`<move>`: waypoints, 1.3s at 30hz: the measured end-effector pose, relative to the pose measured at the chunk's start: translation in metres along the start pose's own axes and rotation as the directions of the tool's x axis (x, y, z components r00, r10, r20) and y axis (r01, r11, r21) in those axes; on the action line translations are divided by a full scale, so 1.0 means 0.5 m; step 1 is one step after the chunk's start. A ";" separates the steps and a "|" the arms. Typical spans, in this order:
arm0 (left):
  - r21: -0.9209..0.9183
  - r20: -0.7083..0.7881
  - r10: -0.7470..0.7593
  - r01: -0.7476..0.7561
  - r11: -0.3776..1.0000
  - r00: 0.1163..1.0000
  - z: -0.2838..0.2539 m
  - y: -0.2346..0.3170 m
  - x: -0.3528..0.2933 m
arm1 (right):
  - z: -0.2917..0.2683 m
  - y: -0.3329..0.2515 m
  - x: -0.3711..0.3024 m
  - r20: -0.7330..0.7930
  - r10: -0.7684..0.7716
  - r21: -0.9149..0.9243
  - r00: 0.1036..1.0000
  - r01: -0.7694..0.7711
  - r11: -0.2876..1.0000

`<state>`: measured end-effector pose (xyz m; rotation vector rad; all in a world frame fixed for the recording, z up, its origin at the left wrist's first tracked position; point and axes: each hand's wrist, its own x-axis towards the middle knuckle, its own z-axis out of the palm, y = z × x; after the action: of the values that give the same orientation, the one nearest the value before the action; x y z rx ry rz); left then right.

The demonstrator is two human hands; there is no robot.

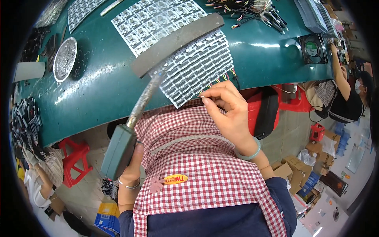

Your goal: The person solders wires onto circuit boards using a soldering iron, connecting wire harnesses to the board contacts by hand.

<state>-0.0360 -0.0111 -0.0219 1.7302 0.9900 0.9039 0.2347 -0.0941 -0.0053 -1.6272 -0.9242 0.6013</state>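
Two grasps: your left hand (132, 168) holds the iron (119, 152), your right hand (232, 112) a wire (200, 95) (likely limp; hold near its end).

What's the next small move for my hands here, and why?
I'd probably bring the far end of the green-handled tool toward your right hand. Your left hand holds it with that end near the dark bar, while your right pinches what looks like a thin wire beside the circuit-board panel's near edge, where coloured wires jut out.
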 end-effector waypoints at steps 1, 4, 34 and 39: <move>0.114 -0.001 0.040 -0.040 0.993 0.999 0.000 0.004 -0.003 | 0.006 0.004 -0.007 -0.030 0.010 -0.042 0.999 -0.011 0.999; 0.207 0.043 0.032 -0.040 0.978 0.999 0.001 0.010 -0.010 | 0.025 0.019 -0.022 -0.067 -0.215 -0.250 0.974 0.193 0.949; 0.194 0.310 0.040 -0.105 0.975 0.950 0.018 0.039 0.008 | 0.064 0.071 -0.036 -0.028 -0.493 -0.576 0.870 0.389 0.719; 0.203 0.318 0.038 -0.107 0.973 0.947 0.022 0.041 0.012 | 0.062 0.071 -0.034 -0.048 -0.492 -0.589 0.869 0.373 0.717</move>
<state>-0.0192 -0.0147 -0.0049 2.0327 0.8404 0.5552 0.2096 -0.0933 -0.0487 -1.8427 -1.3629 -0.2031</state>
